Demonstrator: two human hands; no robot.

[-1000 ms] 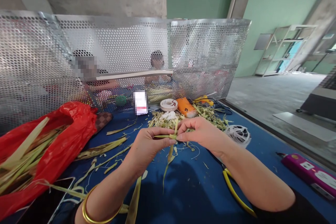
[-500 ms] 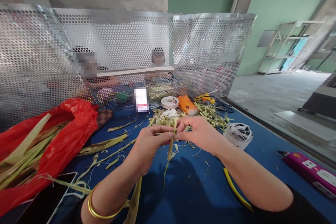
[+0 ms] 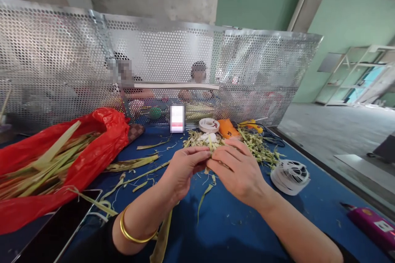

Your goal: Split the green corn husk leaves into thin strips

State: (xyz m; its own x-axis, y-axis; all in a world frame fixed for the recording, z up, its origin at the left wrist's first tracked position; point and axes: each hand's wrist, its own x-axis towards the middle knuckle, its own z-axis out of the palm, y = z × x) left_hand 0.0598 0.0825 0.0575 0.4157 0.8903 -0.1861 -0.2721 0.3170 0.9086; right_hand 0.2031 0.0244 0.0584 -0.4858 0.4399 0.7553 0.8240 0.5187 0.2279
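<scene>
My left hand (image 3: 182,170) pinches a narrow, pale green dried leaf strip (image 3: 204,198) between thumb and fingertips. My right hand (image 3: 239,170) meets it from the right, its fingers curled closed over the same strip, so the grip point is mostly hidden. A short tip pokes up above the fingers, and the strip's tail seems to hang down below them. Just behind both hands lies a heap of dried, knotted leaf pieces (image 3: 262,150) with a white clump (image 3: 208,137) on it.
A red plastic bag (image 3: 109,121) of long dried leaves stands left, beside a dark tablet-like device (image 3: 58,230). A white tape roll (image 3: 209,125), orange packet (image 3: 228,128), white spool (image 3: 290,177) and purple device (image 3: 372,226) lie about. A perforated metal screen (image 3: 173,53) closes the back; people sit behind it.
My right hand has turned palm-down and folded its fingers over the strip, which stood visible between both hands before. The view has swung slightly left.
</scene>
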